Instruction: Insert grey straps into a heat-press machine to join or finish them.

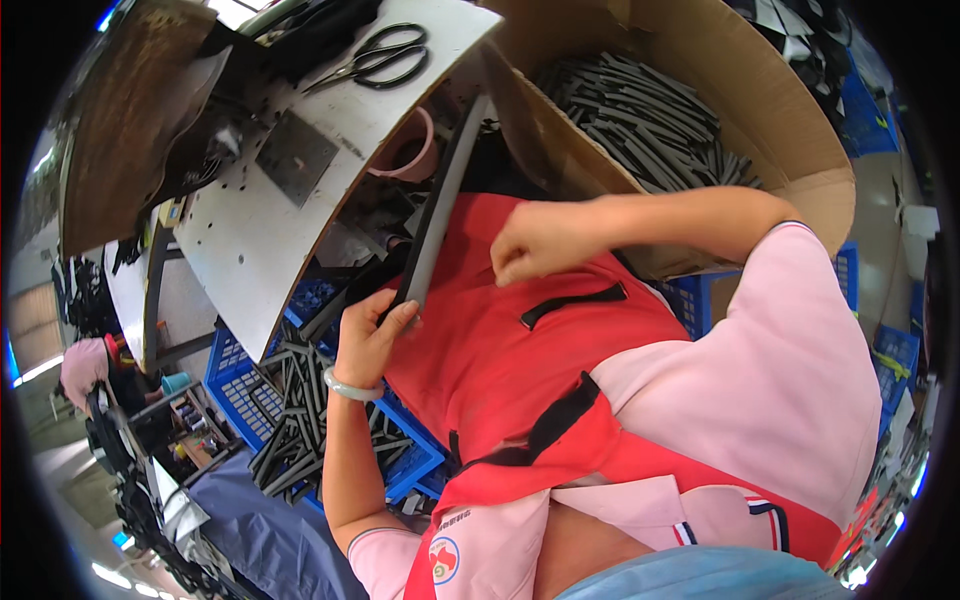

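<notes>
Black-handled steel scissors (378, 57) lie on the white worktable (262, 240) at 11 o'clock. A square grey metal plate (295, 157) lies below them. A large brown cardboard box (790, 150) at 1 o'clock holds grey strips. A blue plastic crate (238, 395) stands at 8 o'clock.

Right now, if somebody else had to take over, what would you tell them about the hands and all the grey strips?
Left hand: fingers closed on the lower end of a long grey strip, which slants up toward the white worktable.
Right hand: over the red apron, fingertips pinched together; whether it holds anything cannot be told.
Strips: many lie in the cardboard box on the right, and more are piled in the blue crate on the left.
Scissors lie on the table.
Done: one strip is in hand.
Left: which pile is finished cannot be told.
</notes>
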The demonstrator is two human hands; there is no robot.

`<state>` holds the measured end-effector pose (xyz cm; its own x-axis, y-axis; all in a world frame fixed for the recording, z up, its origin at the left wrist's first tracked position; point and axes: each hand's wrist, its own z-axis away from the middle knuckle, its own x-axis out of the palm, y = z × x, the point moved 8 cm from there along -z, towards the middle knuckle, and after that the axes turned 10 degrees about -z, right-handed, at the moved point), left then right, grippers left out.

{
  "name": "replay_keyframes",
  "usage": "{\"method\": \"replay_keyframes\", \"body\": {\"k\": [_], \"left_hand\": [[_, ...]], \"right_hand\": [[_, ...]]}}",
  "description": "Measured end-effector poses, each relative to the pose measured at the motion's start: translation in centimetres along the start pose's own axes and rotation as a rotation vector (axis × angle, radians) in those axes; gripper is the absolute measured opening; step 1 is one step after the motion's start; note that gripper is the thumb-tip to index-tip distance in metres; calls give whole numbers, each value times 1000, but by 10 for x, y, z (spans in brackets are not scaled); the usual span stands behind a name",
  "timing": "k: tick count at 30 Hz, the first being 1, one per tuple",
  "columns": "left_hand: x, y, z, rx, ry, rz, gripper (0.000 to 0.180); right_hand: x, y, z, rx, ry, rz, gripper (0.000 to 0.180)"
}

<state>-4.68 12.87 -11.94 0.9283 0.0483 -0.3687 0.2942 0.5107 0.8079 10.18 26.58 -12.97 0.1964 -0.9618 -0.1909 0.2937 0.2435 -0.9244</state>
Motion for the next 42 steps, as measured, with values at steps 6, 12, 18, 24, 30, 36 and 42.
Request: {"method": "replay_keyframes", "body": {"k": [6,12,18,24,30,36,42], "left_hand": [[5,72,8,241,-165,-64,17],[-30,82,16,142,-177,149,25],[-101,104,-2,327,497,-333,25],[-154,97,-43,278,565,-94,27],[-167,90,-57,228,607,-101,28],[-172,91,-66,266,600,-128,28],[-190,86,-78,307,603,-74,26]], "right_hand": [[-8,-124,0,-735,300,529,65],[-39,-124,-31,-459,302,610,22],[-97,-137,-73,-433,487,748,30],[-142,-162,-107,-554,695,926,36],[-154,-158,-124,-440,676,894,40],[-162,-157,-128,-489,682,887,43],[-166,-179,-140,-399,638,948,42]]}}
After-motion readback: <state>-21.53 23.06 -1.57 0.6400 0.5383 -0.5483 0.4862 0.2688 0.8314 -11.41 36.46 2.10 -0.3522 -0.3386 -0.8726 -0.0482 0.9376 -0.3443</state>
